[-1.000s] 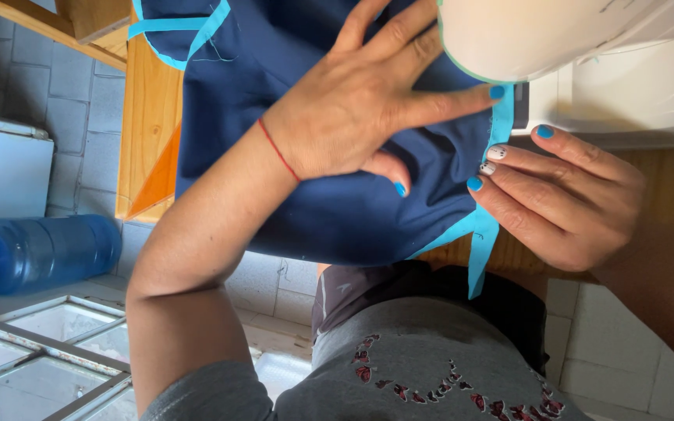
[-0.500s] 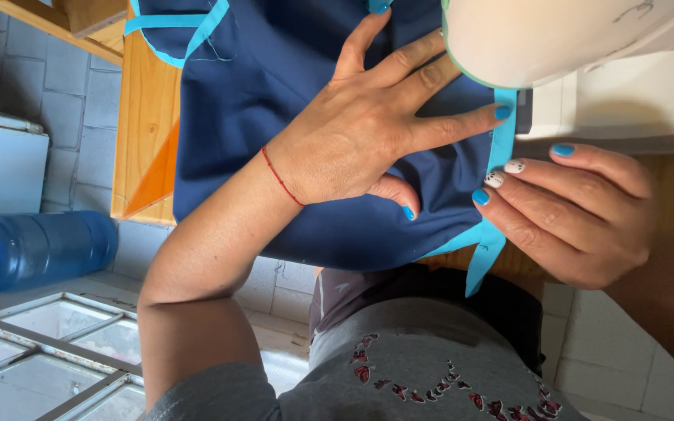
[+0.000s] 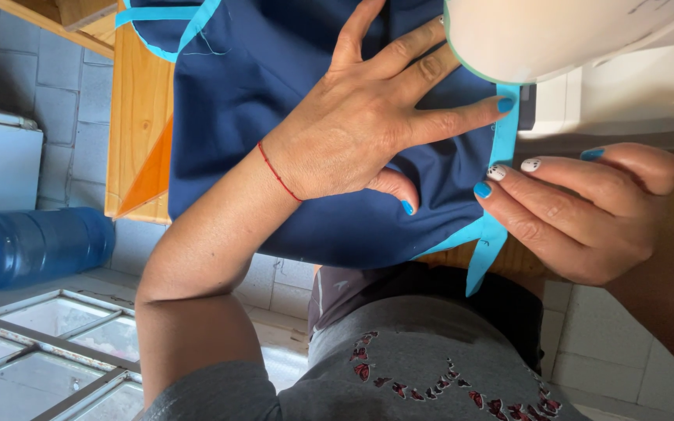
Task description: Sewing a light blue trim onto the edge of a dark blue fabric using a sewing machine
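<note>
Roughly, cloth [image 3: 290, 101]: navy, soft and light, on the wooden table [image 3: 138, 109] under the sewing machine [image 3: 555, 47]
Left hand [image 3: 360, 129]: spread flat, pressing the cloth, grasping nothing
Right hand [image 3: 587, 210]: fingertips pinching the turquoise trim [image 3: 501, 148]
Hold: likely best at the trimmed edge; limp fabric slides easily
</note>
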